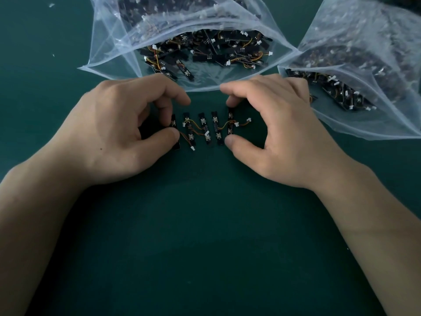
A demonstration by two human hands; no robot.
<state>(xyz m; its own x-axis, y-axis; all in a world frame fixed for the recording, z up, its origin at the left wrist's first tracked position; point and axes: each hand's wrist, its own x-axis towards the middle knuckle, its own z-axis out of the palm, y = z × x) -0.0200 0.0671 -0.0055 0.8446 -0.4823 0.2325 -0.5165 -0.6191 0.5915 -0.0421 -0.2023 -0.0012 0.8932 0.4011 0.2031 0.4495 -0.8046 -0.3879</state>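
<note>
Five narrow black circuit boards (204, 127) lay side by side in a row on the green bench (205, 224), each running lengthwise away from the person with small gaps between them. Small pale components sat on their top faces. Thin orange, yellow and brown wires (196, 128) looped across the row and ended in small white connectors (193, 148). The leftmost board (174, 123) was pinched by the fingers of the left hand (118, 133), its near end under the thumb. The rightmost board (230, 120), set slightly farther back, was pinched end to end by the fingers of the right hand (280, 128).
</note>
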